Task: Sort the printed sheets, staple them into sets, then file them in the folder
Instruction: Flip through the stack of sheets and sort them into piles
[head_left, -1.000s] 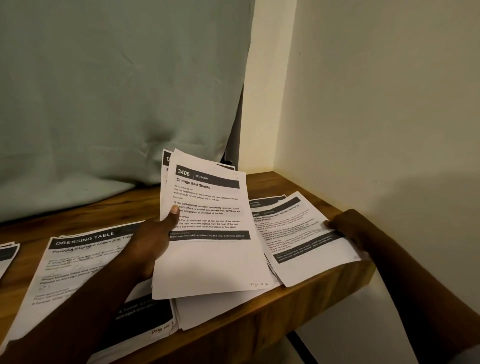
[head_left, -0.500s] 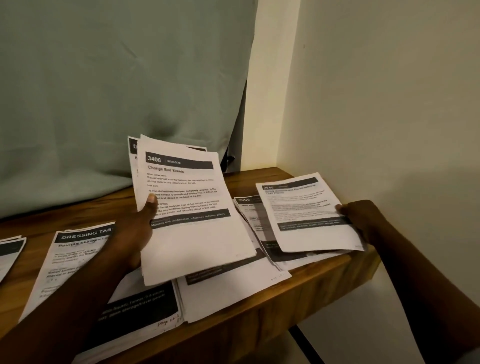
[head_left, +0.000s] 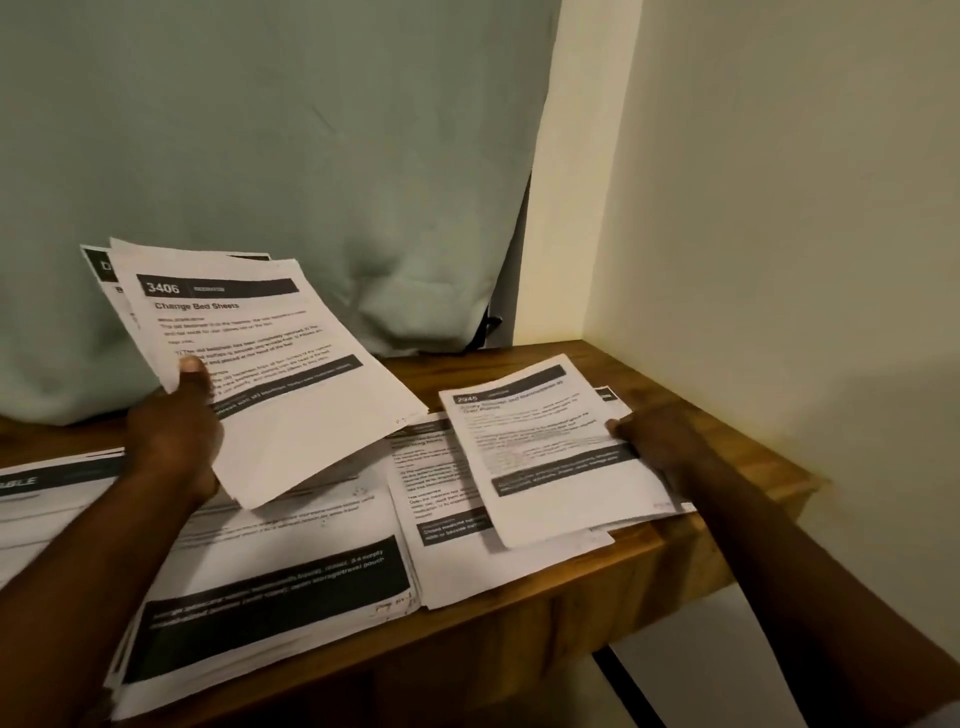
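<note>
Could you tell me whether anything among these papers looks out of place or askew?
Nothing is torn or spilled, but it is untidy. The sheaf in the left hand is fanned unevenly, the 2945 sheet held by the right hand sits crooked across the middle pile, and the front pile reaches the table edge.

The raised sheet (head_left: 270, 364) above the wooden table (head_left: 727, 441) reads "3406" in its dark header bar, with "Change Bed Sheets" beneath. The second sheet (head_left: 545, 457), at the table's right end, shows "2945". On the stack (head_left: 260, 571) at the table's left, a header ends in "ABLE". The smaller print is too blurred to read.
</note>
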